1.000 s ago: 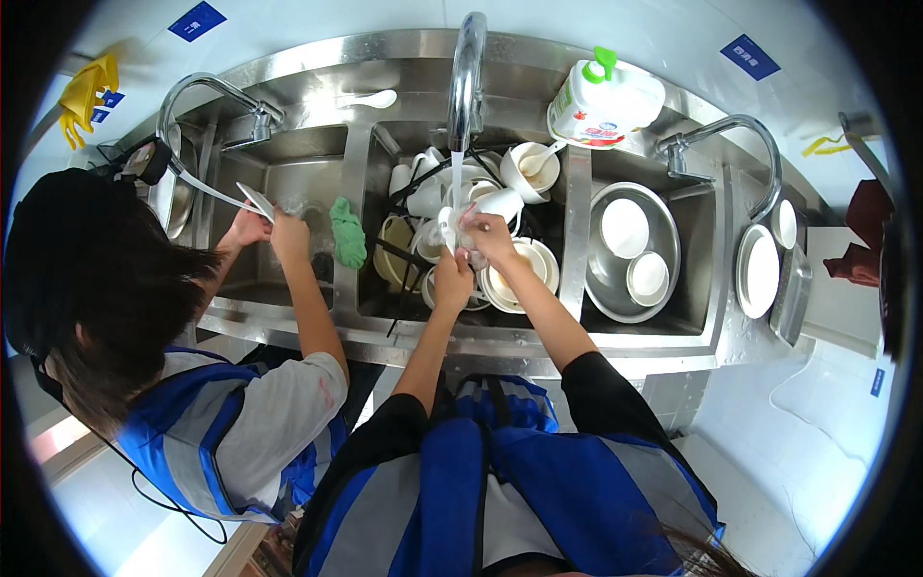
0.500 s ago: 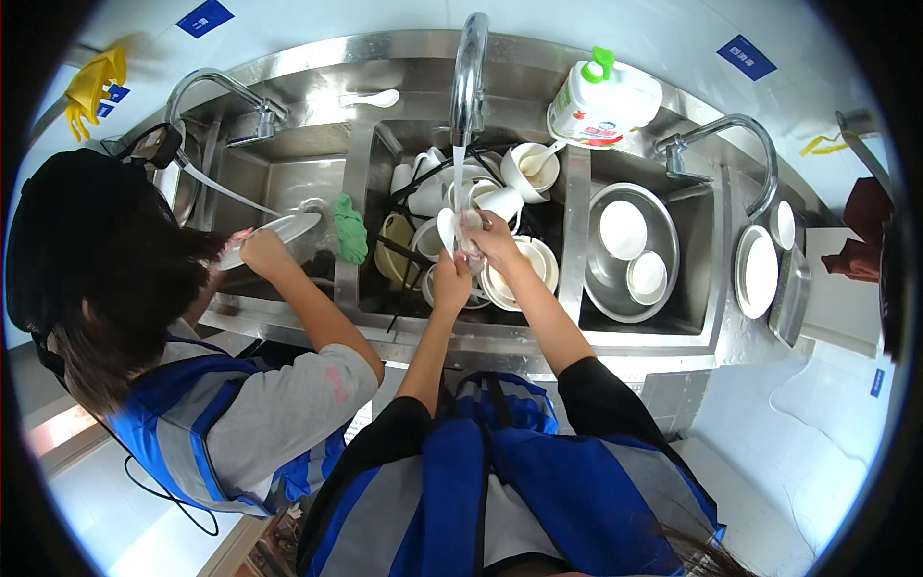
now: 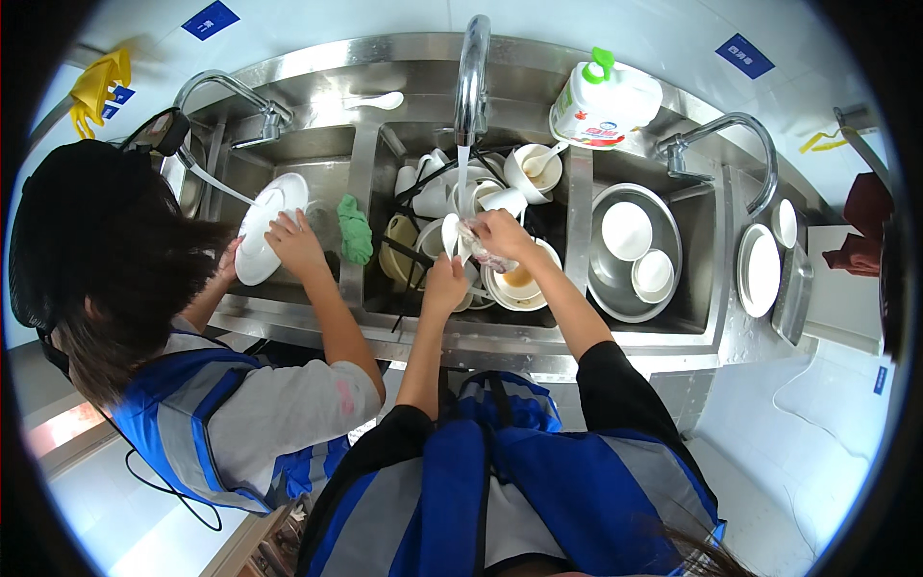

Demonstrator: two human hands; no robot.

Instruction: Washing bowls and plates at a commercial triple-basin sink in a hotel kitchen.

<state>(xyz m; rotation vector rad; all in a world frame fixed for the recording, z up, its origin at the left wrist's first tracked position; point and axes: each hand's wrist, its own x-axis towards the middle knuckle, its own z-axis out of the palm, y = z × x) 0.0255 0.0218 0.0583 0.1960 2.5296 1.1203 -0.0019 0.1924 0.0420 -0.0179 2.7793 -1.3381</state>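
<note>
Small white dish (image 3: 450, 237) under the running tap (image 3: 470, 77), over the middle sink (image 3: 385, 154), gripped on edge by the left hand (image 3: 446, 283) at its 6 o'clock. Right hand (image 3: 500, 234) at 3 o'clock, closed on a scrubbing pad (image 3: 488, 258), probably. Coworker's plate (image 3: 269, 229) at 9 o'clock.

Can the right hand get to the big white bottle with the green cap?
Probably yes. The right hand is under the tap's running water, and the white bottle stands on the sink ledge just beyond it. Only cups lie between, low enough to reach over.
</note>
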